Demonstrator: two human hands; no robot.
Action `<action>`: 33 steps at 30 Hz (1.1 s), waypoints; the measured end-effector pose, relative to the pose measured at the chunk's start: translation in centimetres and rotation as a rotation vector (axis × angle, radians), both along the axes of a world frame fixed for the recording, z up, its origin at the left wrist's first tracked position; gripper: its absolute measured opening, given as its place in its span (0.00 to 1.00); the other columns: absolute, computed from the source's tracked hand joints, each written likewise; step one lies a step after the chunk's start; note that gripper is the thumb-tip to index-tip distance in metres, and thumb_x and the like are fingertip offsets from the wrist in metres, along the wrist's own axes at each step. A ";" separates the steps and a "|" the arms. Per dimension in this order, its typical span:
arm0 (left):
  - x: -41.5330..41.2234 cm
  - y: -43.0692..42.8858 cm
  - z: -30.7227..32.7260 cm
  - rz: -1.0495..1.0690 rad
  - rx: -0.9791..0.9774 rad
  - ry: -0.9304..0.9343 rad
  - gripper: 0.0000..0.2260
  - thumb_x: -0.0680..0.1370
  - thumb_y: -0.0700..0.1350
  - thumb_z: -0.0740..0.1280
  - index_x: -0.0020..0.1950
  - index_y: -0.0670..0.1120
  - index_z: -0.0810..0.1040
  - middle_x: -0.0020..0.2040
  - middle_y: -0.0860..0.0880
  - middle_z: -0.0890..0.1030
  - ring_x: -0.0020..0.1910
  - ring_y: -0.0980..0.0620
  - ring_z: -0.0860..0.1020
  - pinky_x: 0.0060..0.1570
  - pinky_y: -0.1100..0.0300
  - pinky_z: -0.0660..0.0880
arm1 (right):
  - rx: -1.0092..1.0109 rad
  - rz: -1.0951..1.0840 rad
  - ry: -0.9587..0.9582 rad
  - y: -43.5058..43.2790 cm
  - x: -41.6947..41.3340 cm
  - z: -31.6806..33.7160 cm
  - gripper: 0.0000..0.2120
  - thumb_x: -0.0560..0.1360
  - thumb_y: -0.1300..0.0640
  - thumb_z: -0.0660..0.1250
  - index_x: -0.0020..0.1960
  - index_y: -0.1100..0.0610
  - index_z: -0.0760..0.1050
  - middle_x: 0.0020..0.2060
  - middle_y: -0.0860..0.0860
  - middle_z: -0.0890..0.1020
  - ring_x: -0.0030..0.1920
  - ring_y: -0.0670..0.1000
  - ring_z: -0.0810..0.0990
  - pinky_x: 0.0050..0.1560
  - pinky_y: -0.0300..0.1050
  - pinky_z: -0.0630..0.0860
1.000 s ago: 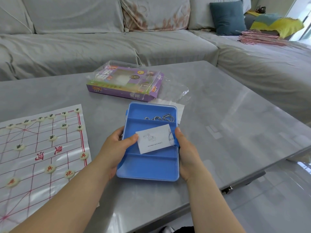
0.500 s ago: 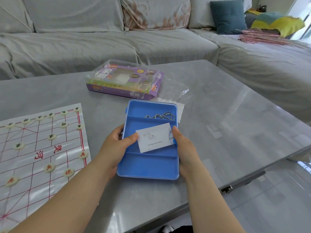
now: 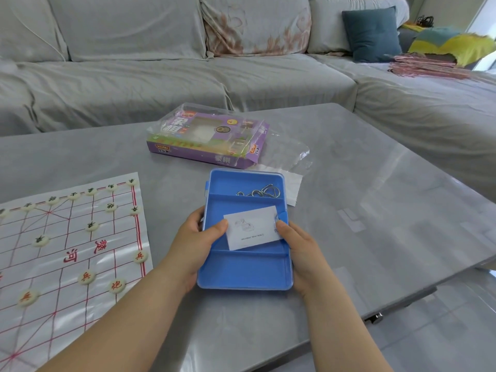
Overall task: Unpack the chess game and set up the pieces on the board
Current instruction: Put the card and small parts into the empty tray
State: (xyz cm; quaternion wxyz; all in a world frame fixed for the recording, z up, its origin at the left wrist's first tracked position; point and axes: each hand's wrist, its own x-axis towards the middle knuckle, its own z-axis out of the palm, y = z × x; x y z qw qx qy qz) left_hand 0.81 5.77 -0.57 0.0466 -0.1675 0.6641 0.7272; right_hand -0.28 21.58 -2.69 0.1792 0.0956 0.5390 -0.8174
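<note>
Head view is showing a big grey worktop (image 3: 349,162) with the chess board (image 3: 67,253) lying on its left side, and round chess pieces (image 3: 116,286) are sitting on the red lines. The purple game box (image 3: 206,138) is lying at the far middle, just behind a blue tray (image 3: 244,272). The left hand (image 3: 193,245) and the right hand (image 3: 303,253) are gripping the tray's two sides, thumbs pressing on a small white card (image 3: 252,230), and some metal rings (image 3: 257,191) are lying in the top part.
</note>
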 end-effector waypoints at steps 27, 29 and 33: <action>-18.4 0.5 -0.6 -0.204 -1.657 0.424 0.22 0.76 0.51 0.62 0.68 0.46 0.64 0.69 0.49 0.64 0.72 0.50 0.54 0.69 0.55 0.44 | 0.064 -0.392 0.001 7.7 -1.1 -0.9 0.09 0.77 0.51 0.59 0.54 0.46 0.76 0.36 0.48 0.85 0.30 0.48 0.83 0.25 0.41 0.76; -18.8 0.3 -0.6 -0.197 -1.584 0.461 0.19 0.75 0.50 0.64 0.64 0.46 0.67 0.67 0.50 0.66 0.71 0.51 0.55 0.69 0.55 0.43 | 0.063 -0.396 -0.004 7.9 -1.2 -1.1 0.12 0.77 0.51 0.59 0.57 0.46 0.75 0.41 0.50 0.85 0.32 0.49 0.84 0.29 0.44 0.77; -18.0 -0.3 -0.9 -0.212 -1.480 0.555 0.18 0.74 0.48 0.66 0.62 0.45 0.71 0.65 0.49 0.70 0.69 0.51 0.60 0.68 0.57 0.47 | 0.042 -0.392 -0.003 7.8 -1.4 -1.2 0.09 0.77 0.52 0.58 0.51 0.46 0.76 0.36 0.48 0.85 0.31 0.49 0.83 0.25 0.43 0.77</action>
